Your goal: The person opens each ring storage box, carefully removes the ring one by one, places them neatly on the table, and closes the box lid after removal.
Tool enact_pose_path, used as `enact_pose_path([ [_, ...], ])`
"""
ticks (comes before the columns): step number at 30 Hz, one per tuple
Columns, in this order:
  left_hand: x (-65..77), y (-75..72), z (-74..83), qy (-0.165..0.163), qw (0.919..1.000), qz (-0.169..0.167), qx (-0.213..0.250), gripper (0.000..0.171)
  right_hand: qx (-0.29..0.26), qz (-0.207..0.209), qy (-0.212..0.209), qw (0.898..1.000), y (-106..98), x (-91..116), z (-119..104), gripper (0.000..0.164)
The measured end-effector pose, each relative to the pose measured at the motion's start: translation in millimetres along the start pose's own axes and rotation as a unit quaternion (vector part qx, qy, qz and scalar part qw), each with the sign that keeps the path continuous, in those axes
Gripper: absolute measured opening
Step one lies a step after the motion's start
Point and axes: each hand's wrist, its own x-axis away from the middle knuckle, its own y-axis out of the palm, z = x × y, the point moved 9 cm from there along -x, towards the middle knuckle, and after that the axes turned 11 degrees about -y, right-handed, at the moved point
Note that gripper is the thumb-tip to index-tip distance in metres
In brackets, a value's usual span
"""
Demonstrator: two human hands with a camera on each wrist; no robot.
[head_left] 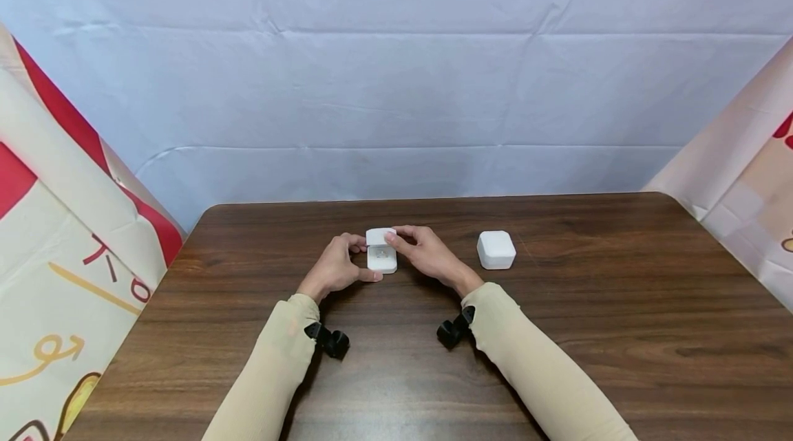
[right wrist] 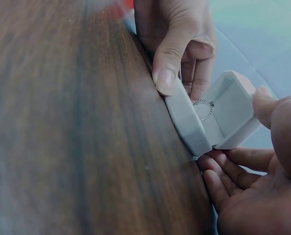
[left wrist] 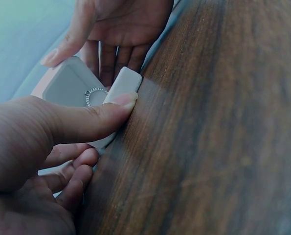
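Note:
A small white ring box [head_left: 381, 263] stands with its lid raised on the wooden table, between both hands. In the right wrist view, a silver-coloured ring [right wrist: 212, 104] sits upright in the box, its band lined with small bright beads or stones. My left hand [head_left: 337, 266] grips the base [right wrist: 184, 115], thumb on the near side and fingers around the back. At the lid [right wrist: 235, 106] is my right hand [head_left: 429, 253], with the thumb on the lid's front edge and the other fingers behind the box.
Another white box [head_left: 496, 250], closed, rests to the right of my right hand. The brown table [head_left: 384, 386] ends at a pale cloth backdrop [head_left: 396, 104], and printed cloth [head_left: 68, 276] hangs on the left side.

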Motion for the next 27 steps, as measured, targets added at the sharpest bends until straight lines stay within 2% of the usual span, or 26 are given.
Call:
enact_pose_path([
  [27, -0.6, -0.7, -1.1, 0.001, 1.0000, 0.006, 0.001, 0.059, -0.025, 0.026, 0.027, 0.999, -1.0, 0.2, 1.8, 0.060],
])
